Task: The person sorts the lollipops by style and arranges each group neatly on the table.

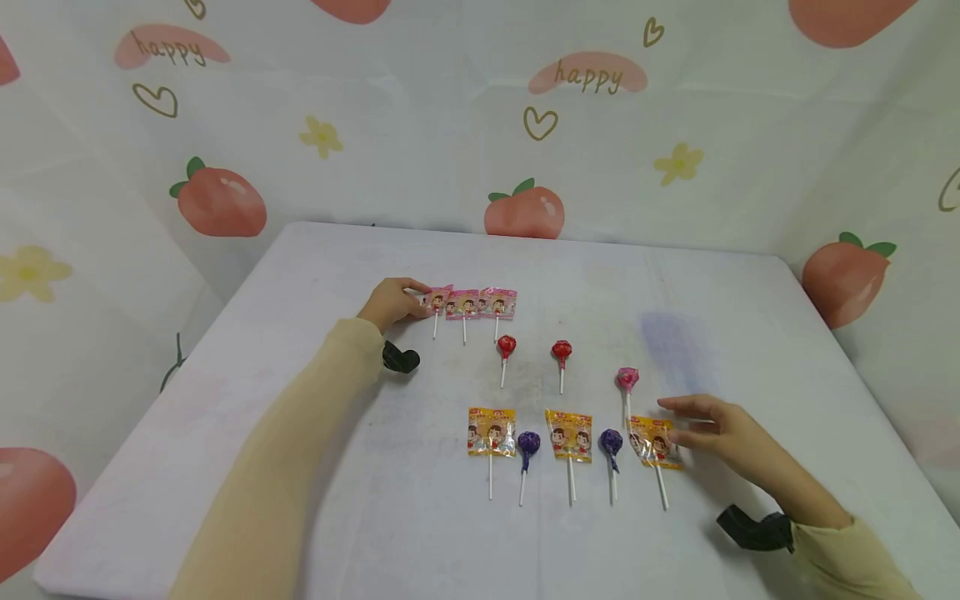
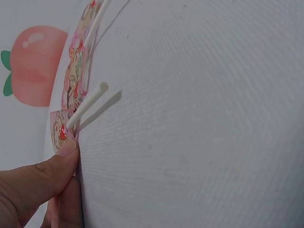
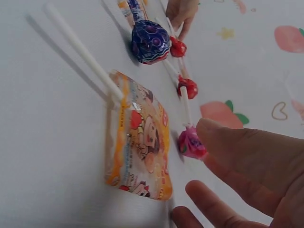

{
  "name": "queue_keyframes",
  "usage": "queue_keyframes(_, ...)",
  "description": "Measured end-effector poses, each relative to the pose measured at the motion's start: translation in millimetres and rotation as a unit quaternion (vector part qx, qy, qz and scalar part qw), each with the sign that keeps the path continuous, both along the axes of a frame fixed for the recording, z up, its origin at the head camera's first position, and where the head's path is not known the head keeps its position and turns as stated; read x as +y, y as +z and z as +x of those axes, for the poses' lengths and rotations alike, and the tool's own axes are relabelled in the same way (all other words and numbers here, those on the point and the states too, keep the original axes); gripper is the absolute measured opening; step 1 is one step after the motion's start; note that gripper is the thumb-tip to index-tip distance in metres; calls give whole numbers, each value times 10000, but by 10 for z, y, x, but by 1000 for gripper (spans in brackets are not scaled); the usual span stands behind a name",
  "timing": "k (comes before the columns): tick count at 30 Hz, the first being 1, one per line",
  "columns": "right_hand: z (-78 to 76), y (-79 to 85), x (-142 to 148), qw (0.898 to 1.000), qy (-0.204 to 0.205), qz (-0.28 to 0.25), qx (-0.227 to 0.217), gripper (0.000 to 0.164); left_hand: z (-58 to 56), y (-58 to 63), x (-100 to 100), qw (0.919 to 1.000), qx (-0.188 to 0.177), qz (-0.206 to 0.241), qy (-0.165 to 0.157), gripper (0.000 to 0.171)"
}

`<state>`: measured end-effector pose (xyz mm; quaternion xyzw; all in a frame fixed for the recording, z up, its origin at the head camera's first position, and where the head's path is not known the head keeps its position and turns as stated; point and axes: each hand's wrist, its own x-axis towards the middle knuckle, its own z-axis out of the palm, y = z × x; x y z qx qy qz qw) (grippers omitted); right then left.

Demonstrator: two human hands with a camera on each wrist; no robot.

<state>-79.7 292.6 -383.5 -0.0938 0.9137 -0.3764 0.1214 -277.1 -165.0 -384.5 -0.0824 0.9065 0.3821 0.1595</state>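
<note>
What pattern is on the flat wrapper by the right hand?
The flat wrapper: cartoon figures, orange edges. Best in the right wrist view.

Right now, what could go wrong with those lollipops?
1. The left hand pinches the leftmost flat lollipop in pink plastic; shifting it might skew the adjacent flat pink-wrapped lollipop.
2. The right hand is beside the rightmost flat lollipop in yellow-orange plastic; closing in, it could bump the round pink lollipop, whose white stick sits close by.

Passable at far right of table (image 1: 765, 333) and at near middle, between sleeves (image 1: 262, 467). Blocked far left by left hand (image 1: 393, 303) and pink-packet lollipops (image 1: 463, 305), centrally by red lollipops (image 1: 506, 347), nearer by purple lollipops (image 1: 611, 442) and orange-packet lollipops (image 1: 491, 433), near right by right hand (image 1: 738, 439).
</note>
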Motion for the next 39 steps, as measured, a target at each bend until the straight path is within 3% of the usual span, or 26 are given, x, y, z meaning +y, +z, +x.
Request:
queue_keyframes(9, 82, -75, 33, 9999, 3, 143, 67, 49, 3, -23, 4, 10000, -72, 17, 22, 50)
queue_keyframes(16, 119, -148, 38, 9965, 423, 338, 630, 55, 1, -52, 4, 10000, -37, 45, 36, 50)
queue_keyframes(26, 119, -143, -31, 9986, 341, 285, 279, 62, 3, -51, 2, 9998, -99, 100, 107, 50)
queue_keyframes(39, 83, -175, -75, 9964, 354, 495, 597, 63, -5, -26, -3, 9998, -65, 132, 107, 49)
